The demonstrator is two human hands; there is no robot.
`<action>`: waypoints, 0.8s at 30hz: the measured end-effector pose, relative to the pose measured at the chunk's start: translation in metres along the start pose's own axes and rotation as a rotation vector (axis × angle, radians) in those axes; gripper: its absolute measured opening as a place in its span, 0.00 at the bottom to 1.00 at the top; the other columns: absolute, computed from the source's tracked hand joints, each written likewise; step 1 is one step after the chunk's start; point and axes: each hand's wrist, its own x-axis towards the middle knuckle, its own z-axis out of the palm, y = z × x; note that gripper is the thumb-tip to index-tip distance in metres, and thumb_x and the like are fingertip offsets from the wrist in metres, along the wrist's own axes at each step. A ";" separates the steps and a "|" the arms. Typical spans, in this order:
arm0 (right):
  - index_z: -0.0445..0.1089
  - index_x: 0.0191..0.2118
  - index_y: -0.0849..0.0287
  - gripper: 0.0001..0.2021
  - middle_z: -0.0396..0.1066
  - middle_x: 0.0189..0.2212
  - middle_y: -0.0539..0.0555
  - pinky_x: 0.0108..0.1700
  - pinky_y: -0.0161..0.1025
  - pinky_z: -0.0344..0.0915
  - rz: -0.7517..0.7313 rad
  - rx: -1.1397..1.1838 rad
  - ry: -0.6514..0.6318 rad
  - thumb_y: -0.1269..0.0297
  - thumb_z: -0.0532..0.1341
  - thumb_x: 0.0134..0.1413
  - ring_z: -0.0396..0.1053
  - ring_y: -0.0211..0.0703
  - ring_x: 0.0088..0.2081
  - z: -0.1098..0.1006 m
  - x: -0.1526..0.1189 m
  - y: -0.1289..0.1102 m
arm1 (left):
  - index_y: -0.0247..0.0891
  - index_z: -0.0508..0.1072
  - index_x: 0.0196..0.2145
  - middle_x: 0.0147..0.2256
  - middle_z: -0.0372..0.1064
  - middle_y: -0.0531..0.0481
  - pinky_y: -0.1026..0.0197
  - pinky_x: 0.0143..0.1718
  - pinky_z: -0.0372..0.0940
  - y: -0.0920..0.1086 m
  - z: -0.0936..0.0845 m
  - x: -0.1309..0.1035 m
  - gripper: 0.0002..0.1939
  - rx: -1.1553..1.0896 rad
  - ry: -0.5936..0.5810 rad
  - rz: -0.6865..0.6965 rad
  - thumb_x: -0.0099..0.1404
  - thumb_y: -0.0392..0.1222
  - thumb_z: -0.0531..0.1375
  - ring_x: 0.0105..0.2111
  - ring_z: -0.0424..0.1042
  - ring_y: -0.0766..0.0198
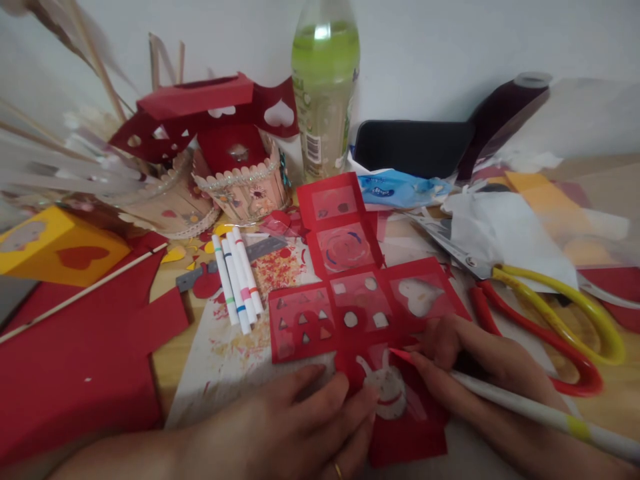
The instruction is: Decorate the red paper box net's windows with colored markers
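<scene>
A red paper cutout (350, 360) shaped like an unfolded box lies before me, its windows covered with clear film. The windows show triangles, rounded holes, a heart and a rabbit-like figure (390, 393). My left hand (320, 413) lies over the lower panel's left side, fingers stretched out beside the figure. My right hand (465, 360) is closed around a white marker (530, 407). The marker's pinkish-red tip is at the top of the figure; whether it touches the film I cannot tell. Several white markers (237, 280) lie together left of the cutout.
Scissors (540, 300) with yellow and red handles lie open at the right. A bottle (325, 93), a dark phone (413, 147) and a tissue pack (400, 188) stand behind. Decorated baskets (245, 190), a yellow box (60, 247) and red sheets (90, 373) are at left.
</scene>
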 end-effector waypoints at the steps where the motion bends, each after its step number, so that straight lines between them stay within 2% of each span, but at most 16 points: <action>1: 0.55 0.22 0.54 0.13 0.62 0.18 0.46 0.20 0.32 0.59 -0.004 0.000 0.004 0.63 0.56 0.56 0.60 0.36 0.20 0.000 0.000 0.000 | 0.43 0.71 0.48 0.52 0.66 0.53 0.60 0.44 0.63 0.000 0.000 0.000 0.13 -0.001 0.007 0.000 0.66 0.40 0.55 0.45 0.66 0.63; 12: 0.57 0.23 0.55 0.12 0.62 0.18 0.46 0.19 0.32 0.58 -0.068 -0.014 0.026 0.64 0.59 0.53 0.62 0.36 0.20 0.004 -0.005 0.004 | 0.41 0.69 0.49 0.54 0.64 0.50 0.60 0.44 0.63 0.000 -0.001 0.000 0.14 -0.004 -0.023 0.006 0.66 0.39 0.54 0.45 0.66 0.61; 17: 0.55 0.23 0.55 0.12 0.60 0.17 0.45 0.18 0.31 0.57 -0.076 -0.017 -0.014 0.65 0.58 0.54 0.59 0.34 0.18 0.003 -0.004 0.005 | 0.41 0.69 0.50 0.54 0.64 0.50 0.60 0.44 0.63 -0.001 0.000 0.000 0.15 -0.005 -0.014 0.017 0.66 0.40 0.54 0.46 0.65 0.61; 24: 0.56 0.22 0.55 0.12 0.62 0.17 0.45 0.18 0.31 0.56 -0.089 -0.033 -0.033 0.65 0.59 0.53 0.60 0.34 0.18 0.003 -0.004 0.004 | 0.42 0.69 0.50 0.54 0.64 0.51 0.60 0.46 0.62 -0.001 0.000 0.000 0.14 0.000 -0.028 0.012 0.66 0.40 0.55 0.46 0.65 0.62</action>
